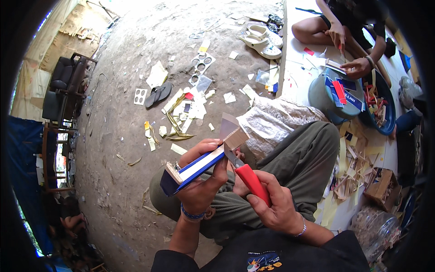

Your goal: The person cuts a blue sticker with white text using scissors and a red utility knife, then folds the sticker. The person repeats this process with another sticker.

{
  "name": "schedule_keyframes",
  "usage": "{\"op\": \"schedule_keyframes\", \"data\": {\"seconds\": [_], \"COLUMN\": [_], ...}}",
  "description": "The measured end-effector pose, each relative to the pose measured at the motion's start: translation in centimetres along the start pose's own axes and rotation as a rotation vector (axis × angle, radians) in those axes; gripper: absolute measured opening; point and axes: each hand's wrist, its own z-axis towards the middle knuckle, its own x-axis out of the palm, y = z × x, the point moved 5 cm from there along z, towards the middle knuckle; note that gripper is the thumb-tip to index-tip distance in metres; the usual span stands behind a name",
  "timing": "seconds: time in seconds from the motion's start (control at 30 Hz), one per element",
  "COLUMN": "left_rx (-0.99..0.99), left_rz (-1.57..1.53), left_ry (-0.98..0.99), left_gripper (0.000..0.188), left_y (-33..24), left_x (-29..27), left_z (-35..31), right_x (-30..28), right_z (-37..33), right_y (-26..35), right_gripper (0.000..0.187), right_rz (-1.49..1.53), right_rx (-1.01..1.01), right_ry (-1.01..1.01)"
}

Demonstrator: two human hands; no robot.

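Observation:
My left hand (199,192) grips a narrow blue and white piece (201,165) with a wooden block at its lower end. From its upper end a brownish flap (234,135) stands out at an angle. My right hand (280,209) is wrapped around the red handle of a knife (252,182). The blade points up and left and meets the piece near the base of the flap; whether it cuts in, I cannot tell. Both hands are above my crossed legs in green trousers (290,158).
A co-worker's hands (358,68) work over a grey-green tub (321,95) bearing blue and red strips. Beside it stands a blue basin (389,120) of scraps. Wood offcuts (351,167) pile up at right. A white sack (276,122), a dark sandal (158,94) and pale clogs (263,43) lie ahead.

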Motion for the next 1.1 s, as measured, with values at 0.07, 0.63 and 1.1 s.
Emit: {"op": "schedule_keyframes", "data": {"seconds": [0.07, 0.63, 1.1], "left_rx": [-0.006, -0.454, -0.824], "left_rz": [0.000, -0.194, -0.359], "left_ry": [0.009, 0.042, 0.242], "left_gripper": [0.045, 0.025, 0.033], "left_y": [0.0, 1.7, 2.9], "left_x": [0.0, 0.7, 0.8], "left_z": [0.0, 0.3, -1.0], "right_x": [-0.1, -2.1, -4.1], "right_z": [0.0, 1.0, 5.3], "right_y": [0.2, -0.4, 0.2], "right_gripper": [0.052, 0.028, 0.038], "right_rz": [-0.003, 0.012, -0.160], "right_rx": [-0.004, 0.014, -0.400], "right_ry": [0.006, -0.034, -0.138]}}
